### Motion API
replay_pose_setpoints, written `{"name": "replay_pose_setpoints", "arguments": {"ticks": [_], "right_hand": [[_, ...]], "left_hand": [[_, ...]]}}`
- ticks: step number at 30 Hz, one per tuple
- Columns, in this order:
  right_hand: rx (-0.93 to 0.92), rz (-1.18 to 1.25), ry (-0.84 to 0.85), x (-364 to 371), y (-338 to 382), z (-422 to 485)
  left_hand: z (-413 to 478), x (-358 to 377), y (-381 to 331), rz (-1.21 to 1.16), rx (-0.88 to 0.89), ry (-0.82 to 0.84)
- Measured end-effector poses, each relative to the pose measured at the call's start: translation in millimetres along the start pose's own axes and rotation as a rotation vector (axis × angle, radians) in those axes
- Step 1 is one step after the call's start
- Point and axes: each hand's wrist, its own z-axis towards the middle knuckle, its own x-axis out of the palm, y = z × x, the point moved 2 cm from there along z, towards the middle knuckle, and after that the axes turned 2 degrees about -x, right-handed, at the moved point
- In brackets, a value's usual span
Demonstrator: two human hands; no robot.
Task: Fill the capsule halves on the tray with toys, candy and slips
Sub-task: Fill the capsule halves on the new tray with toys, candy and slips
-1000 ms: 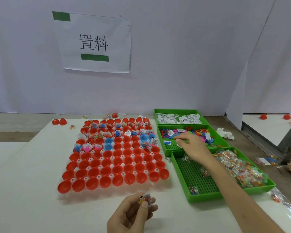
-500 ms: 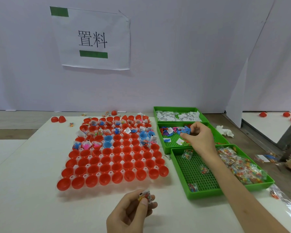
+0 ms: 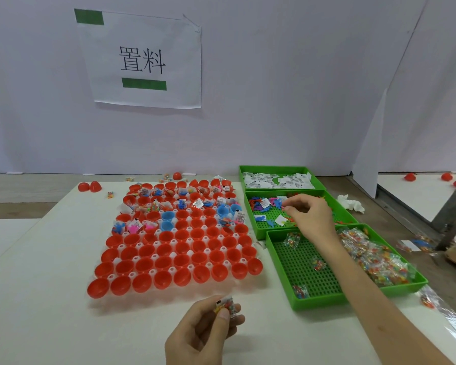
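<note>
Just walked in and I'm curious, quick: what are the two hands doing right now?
Left hand: closed, pinching a small candy packet with a slip.
Right hand: fingertips pinched together over the middle green tray of toys; what it grips cannot be told.

On the white bench (image 3: 50,299), the tray (image 3: 153,262) of red capsule halves (image 3: 166,259) is the landmark. Just right of it sit three green bins. The right hand (image 3: 309,216) pinches something small over the middle bin (image 3: 263,229) of toys. Below the tray, the left hand (image 3: 203,330) grips a candy packet (image 3: 226,305).
</note>
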Motion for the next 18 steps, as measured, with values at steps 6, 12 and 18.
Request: {"name": "replay_pose_setpoints", "arguments": {"ticks": [6, 12, 18], "right_hand": [[-0.071, -0.366, 0.317, 16, -1, -4], [-0.080, -0.563, 0.447, 23, -7, -3], [-0.113, -0.411, 0.293, 21, -2, -3]], "left_hand": [[1, -1, 3, -0.012, 0.006, 0.007], [1, -1, 5, -0.022, 0.018, 0.005], [0, 1, 4, -0.032, 0.028, -0.023]]}}
